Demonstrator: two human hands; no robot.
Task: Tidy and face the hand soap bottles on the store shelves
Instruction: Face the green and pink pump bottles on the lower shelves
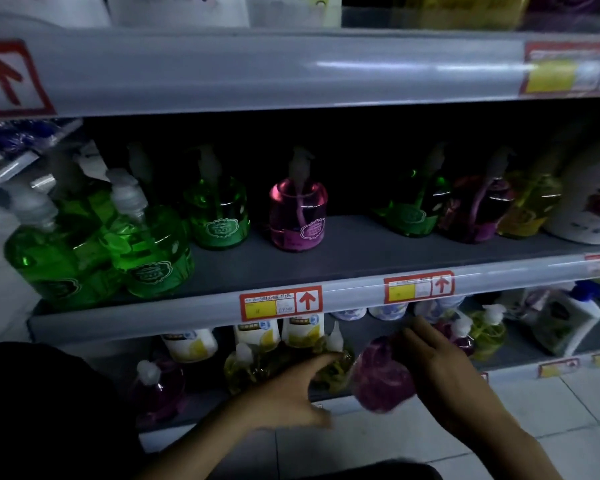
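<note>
- Purple bottle (378, 379) in play: see-through, dark violet soap, blurred, tilted over the bottom shelf's (167, 439) front edge.
- It sits against the right hand (440, 368), on its left.
- Right hand clasps it (thumb hidden); left hand (288, 393) is spread, forefinger touching a yellow bottle (336, 372).

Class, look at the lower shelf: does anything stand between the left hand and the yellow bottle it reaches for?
Nothing visible. The left hand has its fingertips at the yellow bottle. The purple bottle in the right hand is off to one side, not between.
</note>
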